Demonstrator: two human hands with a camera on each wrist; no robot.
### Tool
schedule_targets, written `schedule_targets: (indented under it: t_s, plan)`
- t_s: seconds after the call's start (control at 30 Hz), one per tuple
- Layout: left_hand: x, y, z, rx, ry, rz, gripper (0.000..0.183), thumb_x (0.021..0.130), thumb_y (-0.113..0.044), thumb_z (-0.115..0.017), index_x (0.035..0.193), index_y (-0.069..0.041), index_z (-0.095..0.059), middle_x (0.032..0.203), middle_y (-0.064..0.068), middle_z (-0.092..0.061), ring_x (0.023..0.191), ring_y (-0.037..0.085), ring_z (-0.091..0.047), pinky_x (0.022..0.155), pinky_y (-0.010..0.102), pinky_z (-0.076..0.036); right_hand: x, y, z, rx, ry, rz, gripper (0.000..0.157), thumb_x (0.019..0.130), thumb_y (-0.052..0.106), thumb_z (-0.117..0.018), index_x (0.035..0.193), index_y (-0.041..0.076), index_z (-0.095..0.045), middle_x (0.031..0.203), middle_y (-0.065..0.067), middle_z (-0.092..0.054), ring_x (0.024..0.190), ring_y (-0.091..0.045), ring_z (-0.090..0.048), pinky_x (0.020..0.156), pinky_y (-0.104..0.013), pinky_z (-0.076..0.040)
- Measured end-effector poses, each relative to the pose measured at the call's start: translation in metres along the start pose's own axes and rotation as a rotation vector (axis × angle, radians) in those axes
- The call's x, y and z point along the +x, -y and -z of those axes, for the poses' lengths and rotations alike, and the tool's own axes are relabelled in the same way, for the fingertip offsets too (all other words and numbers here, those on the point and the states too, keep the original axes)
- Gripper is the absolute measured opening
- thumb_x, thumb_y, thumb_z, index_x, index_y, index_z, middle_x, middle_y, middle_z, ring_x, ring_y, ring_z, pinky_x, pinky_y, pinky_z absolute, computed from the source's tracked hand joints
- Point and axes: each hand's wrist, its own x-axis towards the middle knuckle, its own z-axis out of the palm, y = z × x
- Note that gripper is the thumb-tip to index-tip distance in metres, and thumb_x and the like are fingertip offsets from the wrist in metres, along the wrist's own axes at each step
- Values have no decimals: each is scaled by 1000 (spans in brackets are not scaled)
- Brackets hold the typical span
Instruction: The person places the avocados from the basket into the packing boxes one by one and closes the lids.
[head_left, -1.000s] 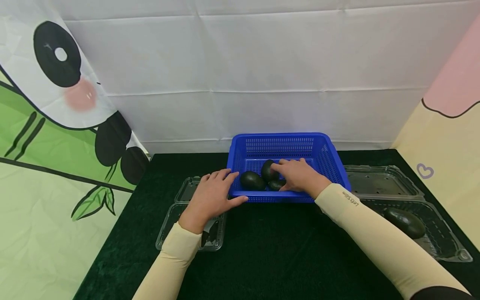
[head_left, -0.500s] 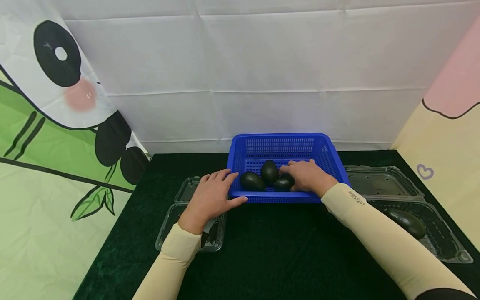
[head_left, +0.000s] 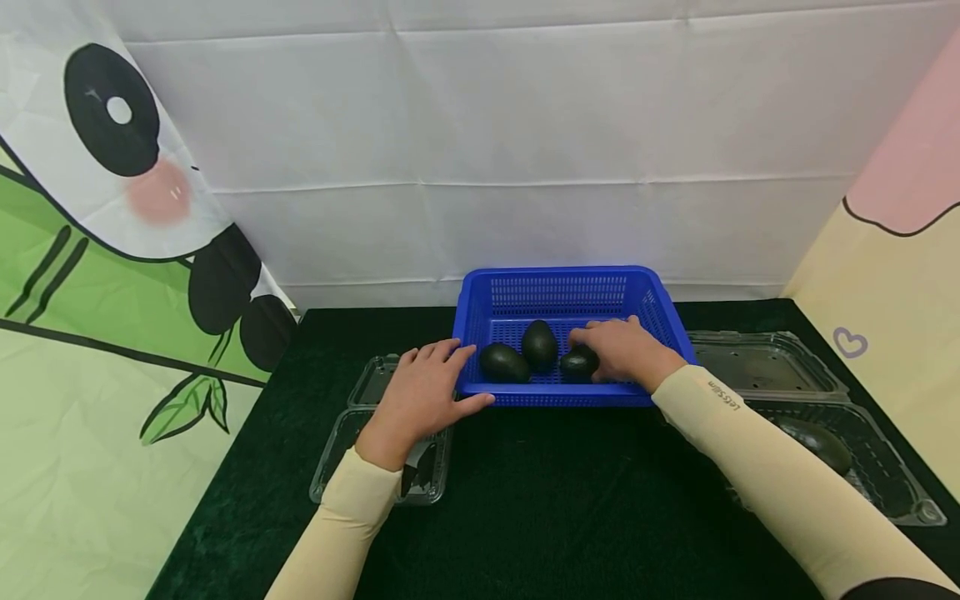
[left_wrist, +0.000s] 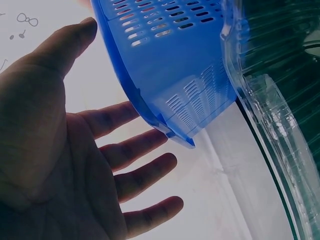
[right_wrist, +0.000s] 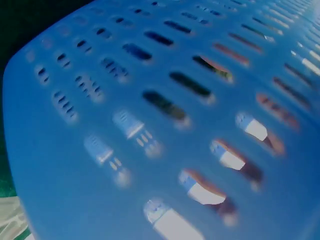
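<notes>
In the head view, several dark green avocados lie in a blue slotted plastic basket (head_left: 562,398). One avocado (head_left: 504,362) rests at its front left, beside an upright avocado (head_left: 539,345). My right hand (head_left: 621,350) reaches over the front rim and grips another avocado (head_left: 579,363), its fingers partly covering it. My left hand (head_left: 420,398) is spread at the basket's left front corner. In the left wrist view, straight left fingers (left_wrist: 142,150) meet the basket rim (left_wrist: 125,82). The right wrist view is filled by the basket's slotted wall (right_wrist: 65,155), which hides most of that hand.
An opened clear clamshell box (head_left: 435,492) lies under my left hand, with something dark inside. At the right, a larger opened clear clamshell (head_left: 892,500) holds a dark avocado (head_left: 817,448), partly behind my right sleeve. Dark green cloth (head_left: 540,517) covers the table.
My right hand has shifted right inside the basket, and the gripped avocado has moved right with it, away from the other two. The left hand and basket stay in place.
</notes>
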Motion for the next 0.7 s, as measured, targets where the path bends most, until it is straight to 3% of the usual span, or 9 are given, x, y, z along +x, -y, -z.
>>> schedule_targets:
  t_s: [0.27, 0.7]
  plan:
    - [0, -1, 0, 4, -2, 2, 85, 91, -74, -59, 154, -17, -50, 157, 15, -46, 142, 39, -43, 115, 64, -31, -5, -2, 12, -37, -40, -10, 56, 85, 26, -87, 135, 21, -62, 125, -11, -65, 113, -39, -62, 96, -66, -42]
    - [0, -3, 3, 1, -9, -3, 85, 91, -74, -59, 153, -17, -51, 156, 16, -47, 142, 40, -44, 115, 66, -30, -10, 4, 44, -81, -75, -36, 57, 85, 30, -87, 136, 22, -62, 127, -11, -64, 114, -39, -60, 98, -64, -40]
